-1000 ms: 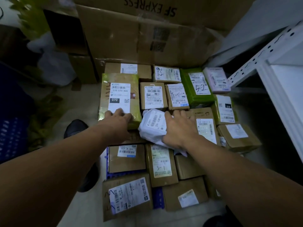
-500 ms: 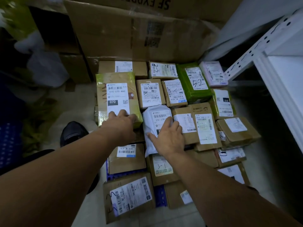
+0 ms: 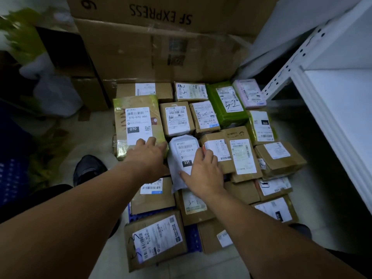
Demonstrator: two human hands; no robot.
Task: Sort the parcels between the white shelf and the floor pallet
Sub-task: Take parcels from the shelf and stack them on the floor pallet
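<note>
Several labelled parcels lie packed together on a blue floor pallet (image 3: 193,236). My left hand (image 3: 148,156) rests with fingers stretched on the near edge of a large green-and-brown parcel (image 3: 136,117) labelled 070. My right hand (image 3: 203,170) lies flat on a white soft bag parcel (image 3: 182,152) labelled 231, which lies among the boxes in the middle of the pile. The white shelf (image 3: 342,101) stands at the right with a bare board.
A big SF Express carton (image 3: 161,43) stands behind the pallet. A green parcel (image 3: 225,105) marked 5-2 and a pink one (image 3: 248,93) lie at the far right of the pile. My dark shoe (image 3: 88,168) is on the floor at the left, next to green bags.
The white bag, crumpled under my right hand a second ago, now lies flat with its label up. My right hand has spread over it. My left hand stays on the 070 parcel.
</note>
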